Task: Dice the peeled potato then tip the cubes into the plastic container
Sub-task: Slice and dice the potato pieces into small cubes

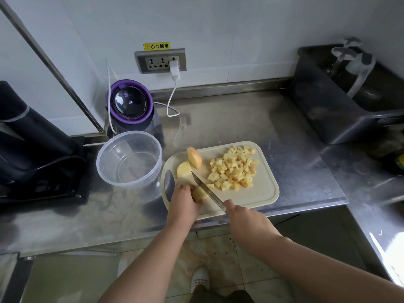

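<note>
A cream cutting board [260, 193] lies on the steel counter. A pile of potato cubes [232, 168] covers its far right part. Two larger potato pieces [194, 157] rest at its far left. My left hand [184, 204] grips a potato chunk [199, 194] at the board's near left. My right hand [244, 217] holds a knife [207, 191], whose blade lies against the right side of that chunk. A clear round plastic container [129, 159] stands just left of the board, with nothing inside.
A purple-rimmed blender [131, 103] stands behind the container, its white cable running to a wall socket [160, 61]. Dark appliances [32, 147] fill the left counter. A dark bin [341, 95] sits at the far right. The counter's front edge runs just below the board.
</note>
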The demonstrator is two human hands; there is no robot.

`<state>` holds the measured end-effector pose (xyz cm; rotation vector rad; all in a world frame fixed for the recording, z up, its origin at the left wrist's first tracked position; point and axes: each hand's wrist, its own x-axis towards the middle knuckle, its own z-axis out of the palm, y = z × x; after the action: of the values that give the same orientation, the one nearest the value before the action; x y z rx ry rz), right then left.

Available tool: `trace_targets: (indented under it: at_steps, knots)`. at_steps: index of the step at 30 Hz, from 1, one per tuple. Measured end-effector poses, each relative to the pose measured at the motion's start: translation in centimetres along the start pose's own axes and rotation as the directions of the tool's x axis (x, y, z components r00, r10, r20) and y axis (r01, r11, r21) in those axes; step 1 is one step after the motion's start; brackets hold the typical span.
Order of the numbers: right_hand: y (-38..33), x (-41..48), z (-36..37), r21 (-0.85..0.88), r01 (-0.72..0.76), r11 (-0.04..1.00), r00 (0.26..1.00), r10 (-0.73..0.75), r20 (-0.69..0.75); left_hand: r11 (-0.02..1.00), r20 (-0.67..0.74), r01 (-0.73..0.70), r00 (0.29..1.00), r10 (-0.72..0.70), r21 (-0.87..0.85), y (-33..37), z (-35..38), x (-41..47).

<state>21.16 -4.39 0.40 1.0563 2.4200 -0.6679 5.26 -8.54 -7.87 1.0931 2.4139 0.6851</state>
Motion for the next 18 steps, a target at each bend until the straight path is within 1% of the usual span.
trace_targets:
  at_steps: [18]
  knots:
    - [-0.5, 0.7, 1.1, -0.057, 0.007, 0.998, 1.000, -0.006, 0.011, 1.000, -0.023, -0.029, 0.999, 0.028, -0.011, -0.2, 0.0, -0.1]
